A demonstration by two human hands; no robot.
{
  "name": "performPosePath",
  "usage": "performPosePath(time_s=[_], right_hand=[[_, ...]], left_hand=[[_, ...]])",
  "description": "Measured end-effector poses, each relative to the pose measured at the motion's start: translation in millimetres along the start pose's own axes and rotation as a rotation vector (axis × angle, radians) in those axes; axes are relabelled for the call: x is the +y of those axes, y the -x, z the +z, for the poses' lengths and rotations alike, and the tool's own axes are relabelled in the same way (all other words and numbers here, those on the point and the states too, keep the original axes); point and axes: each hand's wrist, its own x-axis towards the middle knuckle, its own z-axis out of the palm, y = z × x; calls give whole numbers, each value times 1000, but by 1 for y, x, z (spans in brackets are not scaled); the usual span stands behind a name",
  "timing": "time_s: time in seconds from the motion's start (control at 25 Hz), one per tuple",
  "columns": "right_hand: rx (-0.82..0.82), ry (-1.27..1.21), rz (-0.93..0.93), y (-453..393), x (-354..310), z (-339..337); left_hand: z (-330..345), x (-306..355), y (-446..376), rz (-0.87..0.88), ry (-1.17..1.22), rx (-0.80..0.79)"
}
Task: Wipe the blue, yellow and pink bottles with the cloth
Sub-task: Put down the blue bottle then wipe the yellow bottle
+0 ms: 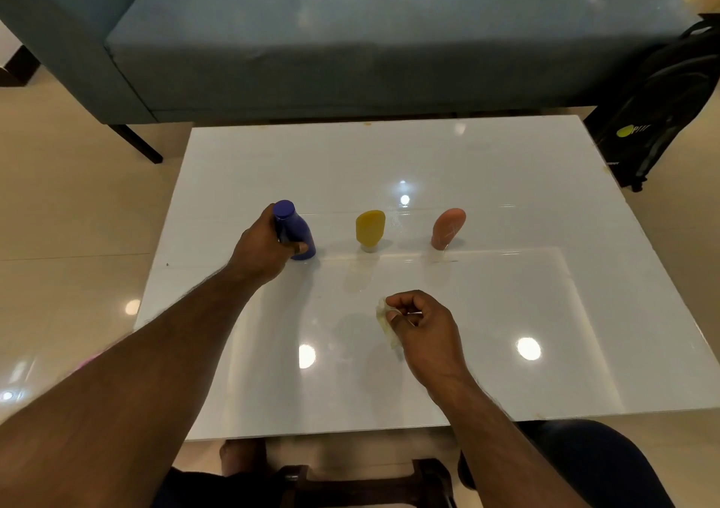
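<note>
Fingers (300,248) of left hand (265,250) wrapped round blue bottle (298,234), upright, cap up, left of centre. Right hand (422,322) pinching crumpled cloth (383,320), lower centre. Yellow bottle (369,229) and pink bottle (447,229) standing cap-down, mid-frame row. Bare white surface (506,180) beyond, far from edges.

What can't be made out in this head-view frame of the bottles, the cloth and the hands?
- Blue bottle: its left side is covered by the left hand; any label is unreadable.
- Cloth: mostly bunched inside the right hand; only a pale edge shows, so its size and shape are unclear.
- Yellow bottle and pink bottle: markings too small and blurred to read.
- Whether any bottle has been wiped: cannot tell.
</note>
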Motion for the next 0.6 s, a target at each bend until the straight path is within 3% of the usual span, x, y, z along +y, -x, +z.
performPosePath(time_s=[0.2,0.32,0.4,0.6], right_hand=[[-2,11,7,0,0,0],[6,13,0,0,0,0],[8,16,3,0,0,-1],[9,20,11,3,1,-1]], left_hand=[[-2,-11,3,-49,25,-41],[-1,-24,29,-153,-10,139],[10,-33,63,-120,-9,250],[66,-9,86,-84,68,19]])
